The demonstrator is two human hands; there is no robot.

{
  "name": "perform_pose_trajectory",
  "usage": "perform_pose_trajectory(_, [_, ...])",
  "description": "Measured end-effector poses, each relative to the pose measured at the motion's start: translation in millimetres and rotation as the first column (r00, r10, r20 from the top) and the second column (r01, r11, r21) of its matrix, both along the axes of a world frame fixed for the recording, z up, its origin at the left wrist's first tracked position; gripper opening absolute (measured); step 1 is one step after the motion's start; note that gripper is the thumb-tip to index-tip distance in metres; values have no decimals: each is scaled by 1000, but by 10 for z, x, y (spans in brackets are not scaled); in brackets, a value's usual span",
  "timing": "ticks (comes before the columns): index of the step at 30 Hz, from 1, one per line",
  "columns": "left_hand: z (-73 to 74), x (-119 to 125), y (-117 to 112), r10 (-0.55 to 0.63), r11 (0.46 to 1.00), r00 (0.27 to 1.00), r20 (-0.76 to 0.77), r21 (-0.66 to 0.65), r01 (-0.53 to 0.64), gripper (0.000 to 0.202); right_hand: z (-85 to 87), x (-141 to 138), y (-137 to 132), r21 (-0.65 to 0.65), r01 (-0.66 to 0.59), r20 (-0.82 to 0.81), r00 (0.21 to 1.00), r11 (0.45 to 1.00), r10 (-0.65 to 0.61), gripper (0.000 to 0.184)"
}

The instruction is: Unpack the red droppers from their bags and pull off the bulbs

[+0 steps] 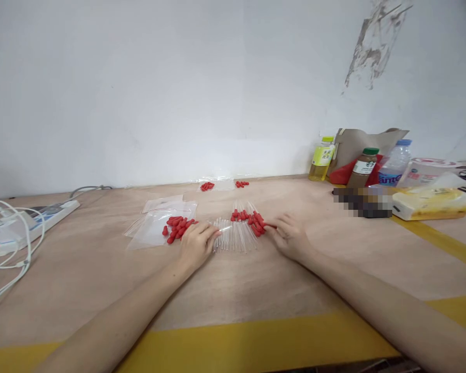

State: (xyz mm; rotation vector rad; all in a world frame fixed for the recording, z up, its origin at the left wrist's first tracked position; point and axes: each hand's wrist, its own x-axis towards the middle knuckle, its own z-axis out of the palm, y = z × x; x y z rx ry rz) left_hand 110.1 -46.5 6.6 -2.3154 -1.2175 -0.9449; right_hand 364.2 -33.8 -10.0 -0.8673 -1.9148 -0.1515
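Note:
My left hand (198, 242) is closed in a pinch at the left end of a row of thin clear glass dropper tubes (233, 239). A glinting tube (226, 228) seems to stick out rightward from its fingertips. Beside that hand, on the left, lies a pile of loose red rubber bulbs (175, 227), partly on clear plastic bags (147, 228). My right hand (289, 235) pinches a red rubber bulb (270, 225) by the right edge of a cluster of bulb-topped droppers (256, 221). Whether this bulb has a tube in it I cannot tell.
Near the wall lies a clear bag with more red bulbs (207, 186). A power strip (34, 225) with white cables is at the left. Bottles, including a yellow-capped one (321, 159), a paper bag (367, 139) and a tissue pack (435, 203) stand at the right.

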Motion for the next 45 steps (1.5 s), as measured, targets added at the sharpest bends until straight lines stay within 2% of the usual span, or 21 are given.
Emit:
perform_pose_trajectory(2, [5,-4,39,36,996,995,94,-87,-28,23,0,59,113,-91,5,-197,980,996,-23,20])
perform_pose_trajectory(4, [0,29,71,38,992,991,128,-125,-22,27,-10,118,235,-205,59,-288,950,977,-118,23])
perform_pose_trajectory(7, [-32,94,122,14,995,992,127,-103,-1,33,-61,209,400,-444,116,-264,930,888,-254,24])
perform_pose_trajectory(10, [-73,134,185,-36,999,991,132,-34,41,30,-121,265,496,-581,81,-250,929,810,-272,26])
perform_pose_trajectory(13, [-93,154,224,-110,994,990,85,31,108,25,-142,260,518,-611,34,-230,948,791,-218,21])
perform_pose_trajectory(18, [-72,185,188,-201,976,970,-135,56,210,26,-89,194,479,-642,29,-201,958,766,-204,18])
perform_pose_trajectory(20, [-60,198,163,-227,971,953,-200,31,238,29,-55,175,450,-650,36,-174,965,759,-195,17])
perform_pose_trajectory(23, [-61,202,141,-267,964,939,-217,-42,264,27,-34,169,423,-650,38,-146,974,759,-173,19])
perform_pose_trajectory(28, [-90,166,135,-314,948,929,-198,-123,294,36,-130,207,485,-651,-29,-180,977,758,-118,24])
perform_pose_trajectory(32, [-73,140,111,-319,941,930,-183,-178,287,43,-198,227,548,-677,-19,-210,963,736,-169,27])
perform_pose_trajectory(36, [-20,120,72,-295,947,937,-188,-185,261,43,-170,224,607,-731,25,-194,950,682,-243,27])
perform_pose_trajectory(40, [14,103,51,-209,972,958,-196,-152,180,52,-41,153,727,-775,104,-106,951,624,-289,20])
perform_pose_trajectory(45, [0,99,57,-141,984,977,-160,-135,119,57,186,-73,891,-792,187,29,963,581,-270,24])
